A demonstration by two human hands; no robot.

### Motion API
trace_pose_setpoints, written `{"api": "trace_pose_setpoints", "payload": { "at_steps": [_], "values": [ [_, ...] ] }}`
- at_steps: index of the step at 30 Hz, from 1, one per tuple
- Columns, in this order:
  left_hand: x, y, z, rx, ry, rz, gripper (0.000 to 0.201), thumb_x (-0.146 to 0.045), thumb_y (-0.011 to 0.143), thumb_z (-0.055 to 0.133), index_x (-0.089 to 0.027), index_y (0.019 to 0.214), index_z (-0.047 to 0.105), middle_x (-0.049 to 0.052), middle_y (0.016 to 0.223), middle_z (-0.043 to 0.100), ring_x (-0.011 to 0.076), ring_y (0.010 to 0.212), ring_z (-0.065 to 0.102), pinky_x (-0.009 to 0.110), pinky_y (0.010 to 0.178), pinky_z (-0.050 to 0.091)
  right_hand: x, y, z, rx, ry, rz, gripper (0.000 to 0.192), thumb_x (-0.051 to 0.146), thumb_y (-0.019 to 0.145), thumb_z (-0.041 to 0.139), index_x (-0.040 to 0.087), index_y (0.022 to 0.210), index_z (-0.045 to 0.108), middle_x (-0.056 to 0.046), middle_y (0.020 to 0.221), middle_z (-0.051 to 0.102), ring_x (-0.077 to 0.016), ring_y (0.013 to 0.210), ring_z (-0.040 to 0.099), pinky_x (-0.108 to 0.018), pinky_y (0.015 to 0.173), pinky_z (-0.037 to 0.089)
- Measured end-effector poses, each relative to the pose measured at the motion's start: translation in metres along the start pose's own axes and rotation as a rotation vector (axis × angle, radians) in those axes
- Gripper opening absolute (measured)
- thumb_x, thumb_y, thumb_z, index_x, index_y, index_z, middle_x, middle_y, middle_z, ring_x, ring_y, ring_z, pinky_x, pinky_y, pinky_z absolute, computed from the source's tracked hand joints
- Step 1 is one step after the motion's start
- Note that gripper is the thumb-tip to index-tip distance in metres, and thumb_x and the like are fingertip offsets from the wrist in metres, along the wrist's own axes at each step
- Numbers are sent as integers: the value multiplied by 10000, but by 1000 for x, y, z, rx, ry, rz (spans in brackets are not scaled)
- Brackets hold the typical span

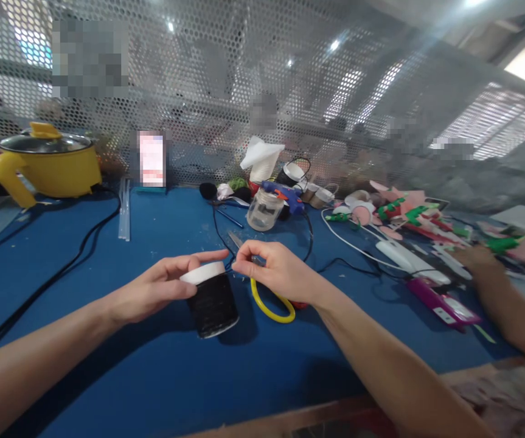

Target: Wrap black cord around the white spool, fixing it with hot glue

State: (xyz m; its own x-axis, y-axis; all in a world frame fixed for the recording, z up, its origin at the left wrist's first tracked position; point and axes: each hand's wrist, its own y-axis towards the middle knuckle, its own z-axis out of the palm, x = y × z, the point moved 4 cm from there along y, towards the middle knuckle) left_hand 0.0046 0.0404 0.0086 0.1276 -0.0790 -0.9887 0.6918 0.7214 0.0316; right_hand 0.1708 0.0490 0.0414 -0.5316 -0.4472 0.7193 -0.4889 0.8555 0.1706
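Note:
My left hand is closed round the top of a small round jar, which has a white rim and a side wrapped in black. The jar is tilted above the table, its bottom edge pale. Thumb and fingers of my right hand pinch a black yarn just beside the rim; the exact grip is partly hidden. That yarn runs back toward a black yarn ball. Under my right hand lie scissors with a yellow handle, blades pointing away.
A blue glue gun rests on a clear jar. A yellow electric pot with a black cord stands left. Rightward are a power strip, a purple adapter, paper flowers and another person's arm. Perforated metal sheet rises behind.

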Motion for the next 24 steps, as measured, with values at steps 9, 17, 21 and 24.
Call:
{"api": "trace_pose_setpoints", "payload": {
  "at_steps": [9,17,21,24],
  "values": [
    [0,0,4,37,-112,-3,40,-200,668,599,-164,677,614,19,1340,410,313,1158,415,368,829,399,-5,-11,14,47,99,8,146,297,809,481,176,736,515,25,676,529,-97,627,468,-222,589,367],
    [-5,0,11,8,-167,-5,92,-257,649,618,-166,636,608,-8,1308,451,324,1203,359,409,882,358,-7,-11,21,32,267,-140,124,254,816,483,178,718,476,-20,879,502,-114,834,479,-251,740,386],
    [-4,-1,9,-24,-196,-3,83,-255,629,621,-173,629,613,-19,1307,452,325,1212,348,412,885,365,-10,-11,24,91,431,-89,150,283,811,487,176,709,466,-28,941,532,-113,831,479,-253,725,386],
    [-1,-1,6,-43,-215,-14,75,-248,600,630,-179,626,618,-5,1305,455,329,1207,355,414,878,381,-13,-11,26,96,508,-25,171,310,783,522,167,700,478,-23,903,544,-104,769,472,-256,709,380]
  ]
}}
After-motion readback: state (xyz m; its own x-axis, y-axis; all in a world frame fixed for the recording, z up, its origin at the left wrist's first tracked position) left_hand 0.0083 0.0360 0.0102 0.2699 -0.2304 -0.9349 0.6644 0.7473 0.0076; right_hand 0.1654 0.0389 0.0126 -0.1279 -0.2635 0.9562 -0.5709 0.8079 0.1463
